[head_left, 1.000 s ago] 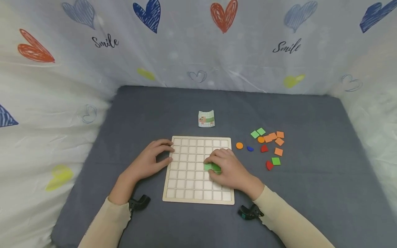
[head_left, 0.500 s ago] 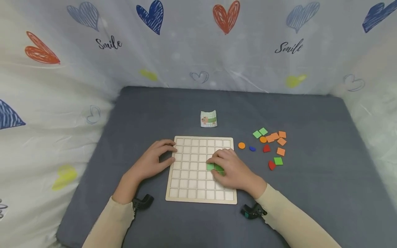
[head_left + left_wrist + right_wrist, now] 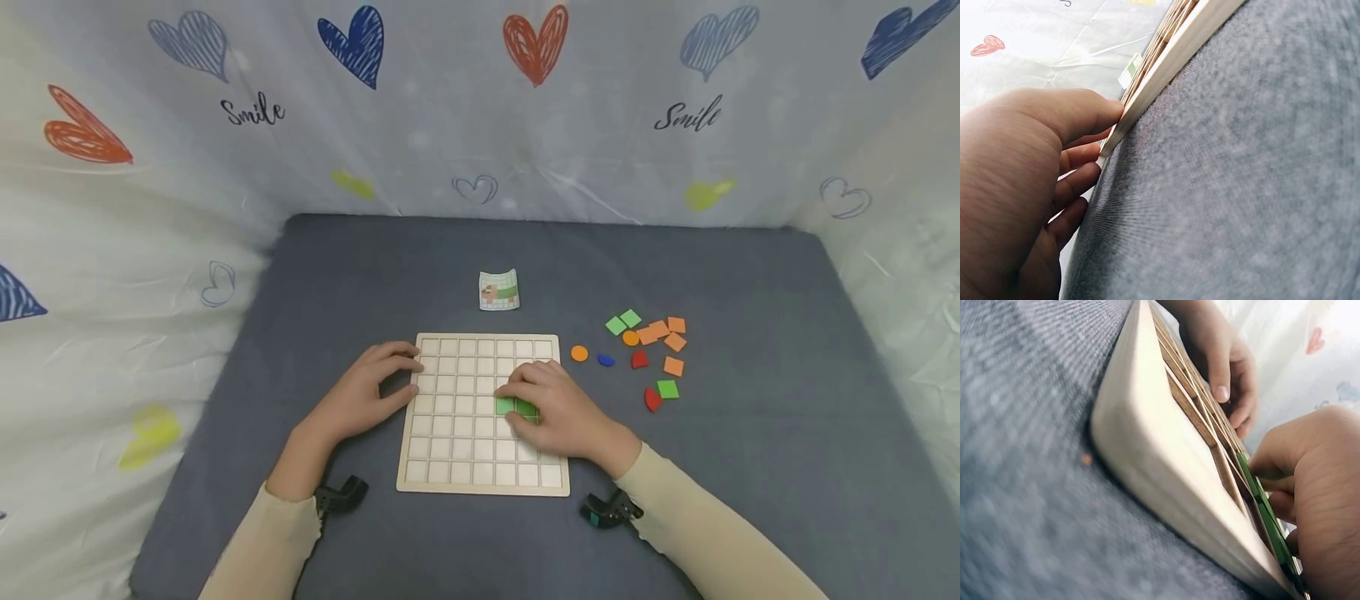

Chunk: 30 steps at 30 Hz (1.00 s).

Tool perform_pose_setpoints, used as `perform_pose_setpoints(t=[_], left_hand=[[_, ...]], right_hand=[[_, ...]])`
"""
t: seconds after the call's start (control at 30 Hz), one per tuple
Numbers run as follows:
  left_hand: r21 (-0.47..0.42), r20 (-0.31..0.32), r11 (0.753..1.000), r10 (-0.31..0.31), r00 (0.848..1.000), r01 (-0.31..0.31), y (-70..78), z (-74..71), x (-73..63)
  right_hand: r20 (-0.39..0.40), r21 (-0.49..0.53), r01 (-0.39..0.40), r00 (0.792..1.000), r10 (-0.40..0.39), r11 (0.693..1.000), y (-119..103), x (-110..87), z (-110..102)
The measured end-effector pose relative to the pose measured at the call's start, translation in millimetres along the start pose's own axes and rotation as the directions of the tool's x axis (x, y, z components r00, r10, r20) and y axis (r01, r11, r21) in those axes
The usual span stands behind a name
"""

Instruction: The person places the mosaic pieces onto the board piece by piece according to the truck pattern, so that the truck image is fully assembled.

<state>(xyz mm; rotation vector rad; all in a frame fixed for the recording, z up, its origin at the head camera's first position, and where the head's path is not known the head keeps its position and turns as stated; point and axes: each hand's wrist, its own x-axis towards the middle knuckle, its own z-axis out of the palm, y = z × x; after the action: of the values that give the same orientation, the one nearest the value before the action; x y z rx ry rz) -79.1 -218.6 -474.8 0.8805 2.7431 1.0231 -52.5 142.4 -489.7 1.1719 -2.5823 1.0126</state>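
A pale wooden grid board [image 3: 441, 447] lies flat on the table. My left hand [image 3: 365, 390] touches its left edge, with the thumb and fingertips spread along the rim; the left wrist view shows the thumb [image 3: 1088, 112] against the side. Over the board's right half, my right hand [image 3: 558, 412] has its thumb and index finger at opposite edges of a green square tile [image 3: 504, 406]. More green tile [image 3: 527, 410] shows beside it in the same row, partly covered by the hand. In the right wrist view the green tiles [image 3: 1266, 509] sit along the grid.
Right of the board lie loose pieces: orange squares [image 3: 673, 367], green squares [image 3: 667, 389], red pieces [image 3: 639, 359], orange discs [image 3: 579, 353] and a blue half-round piece [image 3: 606, 360]. A small picture card [image 3: 498, 290] lies behind the board. A white curtain [image 3: 420, 133] surrounds the dark table [image 3: 360, 267].
The whole head view shifts slightly. Both hands, the board and the tiles keep nearly the same places relative to each other.
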Motion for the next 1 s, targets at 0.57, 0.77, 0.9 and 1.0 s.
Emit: perform_pose_setpoints(t=[0.57,0.77,0.9,1.0], left_hand=[[-0.003,-0.032,1.0,-0.001,1.0,0.001,-4.5,0.6,-6.0],[-0.011,-0.024,1.0,0.007,1.0,-0.007,-3.2,-2.1,-1.4],[-0.003,-0.01,1.0,0.007,1.0,-0.007,-3.4,-0.8,-1.3],[-0.001,-0.002,1.0,0.0,1.0,0.0,-3.5,0.7,-1.4]], right_hand=[[0.005,0.007,0.039,0.999,-0.039,0.999,2,4.9,0],[-0.101,0.107,0.052,0.994,-0.042,0.993,9,4.3,-8],[-0.161,0.125,0.047,0.987,-0.026,0.991,15,1.3,-16],[-0.193,0.076,0.025,0.981,-0.01,0.997,21,-0.5,-23]])
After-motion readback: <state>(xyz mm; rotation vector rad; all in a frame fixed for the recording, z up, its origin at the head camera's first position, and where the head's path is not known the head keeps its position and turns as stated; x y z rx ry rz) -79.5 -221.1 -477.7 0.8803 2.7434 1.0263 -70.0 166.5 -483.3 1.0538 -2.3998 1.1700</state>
